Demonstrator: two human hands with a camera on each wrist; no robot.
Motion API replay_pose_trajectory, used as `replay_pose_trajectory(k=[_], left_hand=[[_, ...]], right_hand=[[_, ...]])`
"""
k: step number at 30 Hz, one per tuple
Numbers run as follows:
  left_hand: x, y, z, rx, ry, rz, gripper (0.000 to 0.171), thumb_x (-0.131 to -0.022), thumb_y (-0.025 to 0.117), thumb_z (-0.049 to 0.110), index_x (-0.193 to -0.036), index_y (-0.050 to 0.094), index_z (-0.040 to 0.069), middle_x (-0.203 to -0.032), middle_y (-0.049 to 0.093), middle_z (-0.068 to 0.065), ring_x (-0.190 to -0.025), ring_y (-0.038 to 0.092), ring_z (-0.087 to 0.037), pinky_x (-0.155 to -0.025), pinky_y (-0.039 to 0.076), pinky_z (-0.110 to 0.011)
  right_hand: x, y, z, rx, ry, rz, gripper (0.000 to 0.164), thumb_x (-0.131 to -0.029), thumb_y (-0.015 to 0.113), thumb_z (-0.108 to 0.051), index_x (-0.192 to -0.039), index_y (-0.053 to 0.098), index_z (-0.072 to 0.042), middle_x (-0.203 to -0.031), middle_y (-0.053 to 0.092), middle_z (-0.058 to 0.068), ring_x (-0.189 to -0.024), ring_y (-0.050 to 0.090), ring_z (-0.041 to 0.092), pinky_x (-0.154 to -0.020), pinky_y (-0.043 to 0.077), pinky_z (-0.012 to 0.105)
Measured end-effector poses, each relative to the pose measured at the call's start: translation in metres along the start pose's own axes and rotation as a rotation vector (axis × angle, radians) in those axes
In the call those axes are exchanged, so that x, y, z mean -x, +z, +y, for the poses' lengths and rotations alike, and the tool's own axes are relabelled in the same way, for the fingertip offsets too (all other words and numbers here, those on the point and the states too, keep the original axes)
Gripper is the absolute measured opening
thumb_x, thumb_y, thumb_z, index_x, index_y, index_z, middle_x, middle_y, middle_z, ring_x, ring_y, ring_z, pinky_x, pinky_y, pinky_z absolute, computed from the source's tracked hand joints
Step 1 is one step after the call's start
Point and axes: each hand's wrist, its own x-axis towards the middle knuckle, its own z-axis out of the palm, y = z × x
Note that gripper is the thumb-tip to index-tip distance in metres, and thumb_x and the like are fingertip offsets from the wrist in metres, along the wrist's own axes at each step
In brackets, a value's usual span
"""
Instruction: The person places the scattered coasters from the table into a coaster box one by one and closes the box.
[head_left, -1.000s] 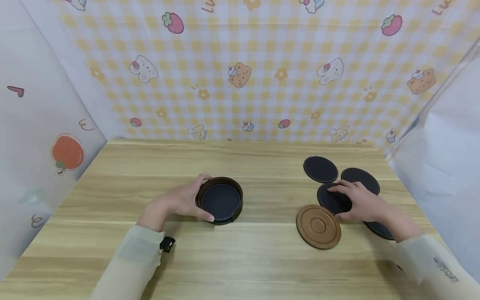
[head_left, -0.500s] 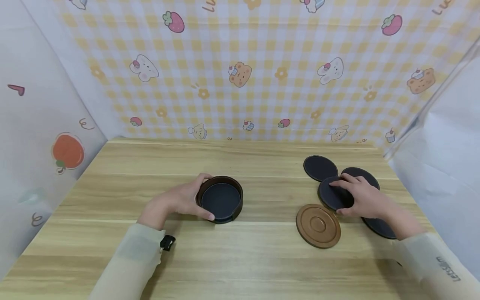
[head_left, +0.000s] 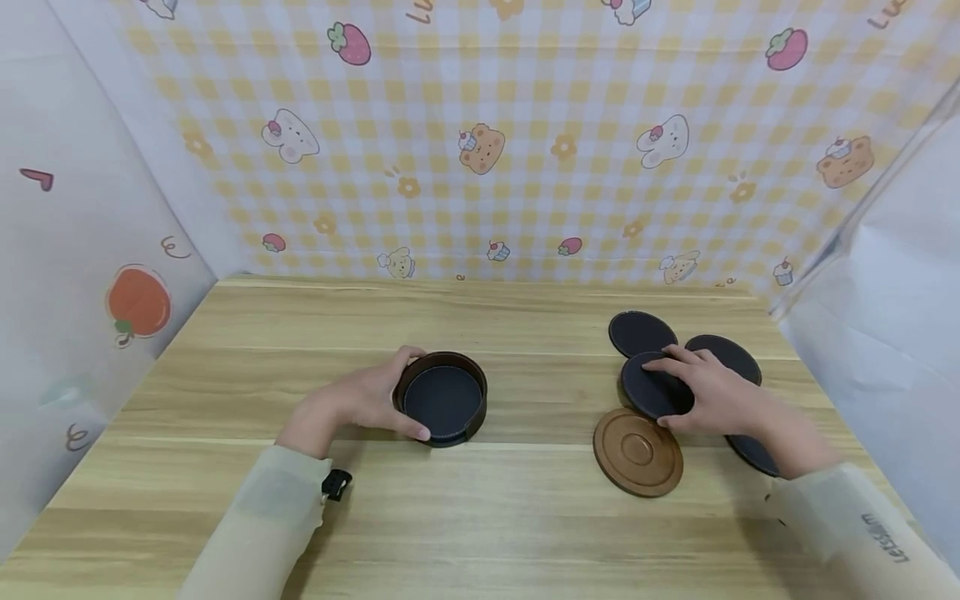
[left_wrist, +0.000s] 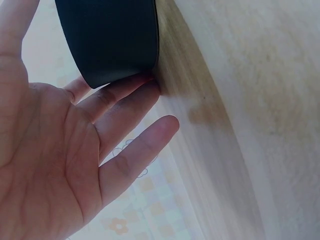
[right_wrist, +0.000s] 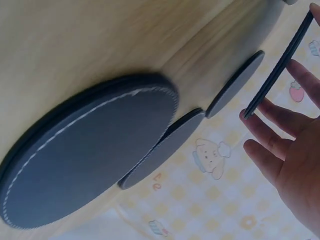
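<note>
My left hand (head_left: 367, 398) holds a round black coaster holder (head_left: 477, 417), thumb at its front and fingers at its back. A black coaster (head_left: 442, 402) lies inside the holder. In the left wrist view, fingertips touch the holder's dark side wall (left_wrist: 110, 40). On the right, my right hand (head_left: 723, 402) grips another round black coaster (head_left: 652, 387) by its edges. The right wrist view shows this coaster edge-on (right_wrist: 277, 67), raised off the table between thumb and fingers. Just in front of it lies a brown disc with ring grooves (head_left: 637, 454).
Three more black coasters lie flat around the right hand: one at the back (head_left: 642, 333), one behind the hand (head_left: 731, 360), one partly under the forearm (head_left: 753, 454). A checked cloth (head_left: 525, 192) hangs behind the wooden table (head_left: 480, 525).
My right hand has lifted the black coaster from the table and shifted it slightly left, close to the brown disc. The left hand and the holder have stayed in place.
</note>
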Motion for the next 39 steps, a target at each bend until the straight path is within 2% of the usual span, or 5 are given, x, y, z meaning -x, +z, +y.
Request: replay_pose_trajectory(k=[14, 20, 27, 39], left_hand=[[0.000, 0.002, -0.001, 0.028, -0.002, -0.008, 0.112, -0.068, 0.089, 0.046, -0.152, 0.021, 0.018, -0.147, 0.048, -0.015, -0.131, 0.051, -0.035, -0.105, 0.041, -0.054], [-0.001, 0.002, -0.002, 0.037, 0.008, -0.008, 0.112, -0.068, 0.090, 0.046, -0.152, 0.021, 0.018, -0.146, 0.049, -0.015, -0.130, 0.051, -0.035, -0.105, 0.041, -0.055], [-0.001, 0.004, -0.002, 0.031, 0.012, -0.009, 0.112, -0.068, 0.089, 0.048, -0.151, 0.021, 0.017, -0.146, 0.049, -0.015, -0.131, 0.051, -0.034, -0.106, 0.041, -0.054], [0.000, 0.000, -0.002, -0.008, -0.008, 0.001, 0.113, -0.067, 0.089, 0.051, -0.152, 0.020, 0.022, -0.144, 0.051, -0.015, -0.126, 0.055, -0.035, -0.102, 0.043, -0.054]], right_hand=[[-0.010, 0.000, -0.021, -0.052, -0.032, -0.024, 0.071, -0.078, 0.082, -0.042, -0.140, 0.056, -0.019, -0.154, 0.036, 0.026, -0.137, 0.030, 0.057, -0.096, 0.040, 0.068], [-0.018, -0.001, -0.032, -0.050, -0.072, -0.015, 0.070, -0.079, 0.080, -0.042, -0.141, 0.055, -0.021, -0.154, 0.038, 0.023, -0.137, 0.033, 0.051, -0.097, 0.040, 0.066], [-0.028, -0.002, -0.049, -0.045, -0.127, -0.009, 0.068, -0.078, 0.079, -0.046, -0.139, 0.057, -0.024, -0.154, 0.039, 0.024, -0.136, 0.036, 0.050, -0.089, 0.044, 0.067], [-0.056, 0.003, -0.084, -0.081, -0.232, -0.032, 0.070, -0.078, 0.080, -0.040, -0.142, 0.054, -0.024, -0.155, 0.037, 0.023, -0.138, 0.037, 0.046, -0.100, 0.043, 0.060]])
